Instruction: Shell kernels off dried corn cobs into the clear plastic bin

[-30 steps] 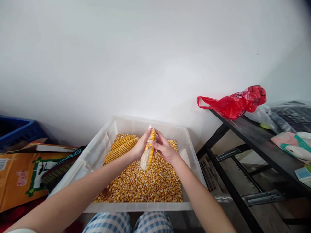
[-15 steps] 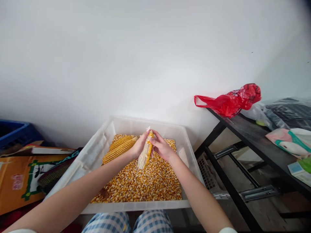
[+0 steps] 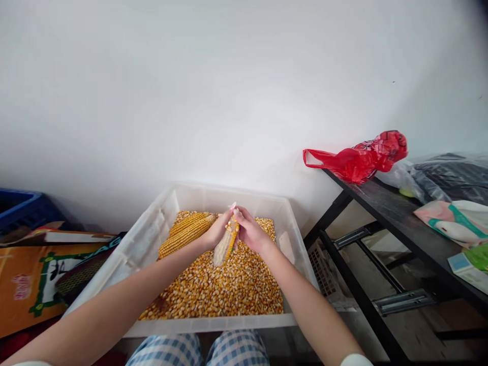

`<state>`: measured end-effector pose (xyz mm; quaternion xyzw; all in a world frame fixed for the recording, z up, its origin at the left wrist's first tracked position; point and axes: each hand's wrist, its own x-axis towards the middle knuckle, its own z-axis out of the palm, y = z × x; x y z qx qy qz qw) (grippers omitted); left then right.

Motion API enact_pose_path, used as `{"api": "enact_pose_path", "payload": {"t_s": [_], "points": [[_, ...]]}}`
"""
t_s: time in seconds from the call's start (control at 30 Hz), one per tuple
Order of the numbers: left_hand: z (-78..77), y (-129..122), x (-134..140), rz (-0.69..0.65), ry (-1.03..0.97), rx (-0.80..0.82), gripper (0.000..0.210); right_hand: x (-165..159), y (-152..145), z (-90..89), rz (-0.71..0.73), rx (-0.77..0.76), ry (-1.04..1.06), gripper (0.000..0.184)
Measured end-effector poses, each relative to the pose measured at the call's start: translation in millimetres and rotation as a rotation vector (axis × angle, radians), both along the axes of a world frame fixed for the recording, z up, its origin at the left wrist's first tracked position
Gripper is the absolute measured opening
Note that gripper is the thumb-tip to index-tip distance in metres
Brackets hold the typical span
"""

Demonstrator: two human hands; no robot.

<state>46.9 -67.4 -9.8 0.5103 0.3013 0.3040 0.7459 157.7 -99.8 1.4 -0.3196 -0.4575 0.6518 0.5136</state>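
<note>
Left hand [image 3: 218,231] and right hand [image 3: 251,233] pinched cob [image 3: 222,250] over kernels [image 3: 224,292] in bin [image 3: 206,197]; ears [image 3: 186,236] at ten o'clock. Slack grip could have dropped cob; hard push could have scattered kernels past six-o'clock rim [image 3: 267,321].

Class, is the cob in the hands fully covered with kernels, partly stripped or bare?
Partly stripped: the held cob shows a pale, bare side beside yellow kernels.
</note>
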Motion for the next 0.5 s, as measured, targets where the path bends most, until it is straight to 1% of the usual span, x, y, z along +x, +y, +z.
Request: {"api": "enact_pose_path", "payload": {"t_s": [0.07,0.13,0.23,0.3,0.4,0.5], "points": [[-4.3,0.1,1.2,0.048,-0.014,0.037,0.056,-2.9,-0.9,-2.0,-0.073,-0.013,-0.008,0.046],[-5.8,-0.3,2.2,0.048,0.005,0.045,0.056,-5.2,-1.7,-4.6,-0.119,-0.037,-0.022,0.048],[-0.1,-1.1,1.9,-0.013,0.042,0.0,0.061,-3.2,-1.3,-4.8,-0.062,-0.072,-0.005,0.046],[5.3,-1.6,1.1,-0.025,0.039,-0.025,0.062,-0.4,-0.6,-2.3,-0.028,-0.076,0.003,0.044],[8.6,-2.4,0.4,-0.015,0.056,-0.024,0.066,-0.1,-0.6,0.4,-0.089,-0.073,-0.031,0.042],[5.3,-3.4,1.5,0.01,0.07,-0.003,0.069,-4.9,-2.0,-1.3,-0.148,-0.063,-0.051,0.042]]}}
